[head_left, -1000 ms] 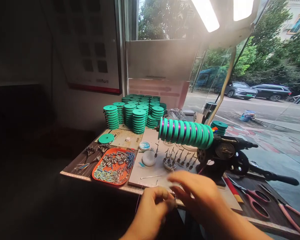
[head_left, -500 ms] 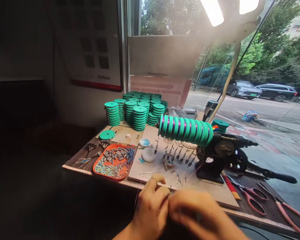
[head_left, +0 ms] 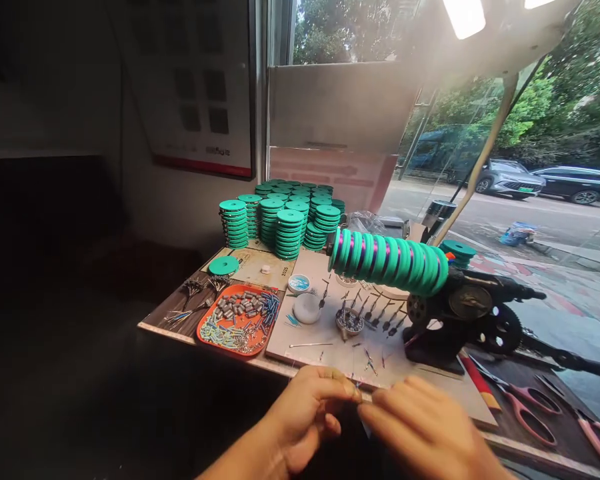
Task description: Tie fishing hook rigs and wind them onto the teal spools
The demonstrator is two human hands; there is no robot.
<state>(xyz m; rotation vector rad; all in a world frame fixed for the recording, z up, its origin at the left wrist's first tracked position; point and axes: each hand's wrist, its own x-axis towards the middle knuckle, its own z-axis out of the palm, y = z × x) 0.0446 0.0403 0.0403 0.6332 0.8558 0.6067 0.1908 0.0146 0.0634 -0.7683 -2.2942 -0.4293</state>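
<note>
My left hand [head_left: 313, 410] is at the table's front edge, thumb and forefinger pinched together. Whatever sits in that pinch is too small to make out; a bit of thin line seems to show by the fingertips. Just to the right, my right hand [head_left: 425, 423] is bent and smeared by motion, its fingertips close to the left ones and their grip unclear. Beyond the hands, several small metal-and-coloured tackle pieces [head_left: 370, 361] lie on the pale board [head_left: 305, 357]. A thin metal rod [head_left: 311, 345] rests there too, near a small bowl of metal parts [head_left: 350, 322].
An orange tray [head_left: 203, 345] of small parts is at left, with stacked green foam spools [head_left: 287, 235] behind. At right stands a hand-cranked winder [head_left: 467, 303] carrying a row of green spools [head_left: 390, 260]. Scissors [head_left: 530, 407] and pink-handled pliers [head_left: 593, 427] lie at far right.
My hands came close together, then the right one moved a little to the right of the left. The view has shifted, so the table sits further right in the picture.
</note>
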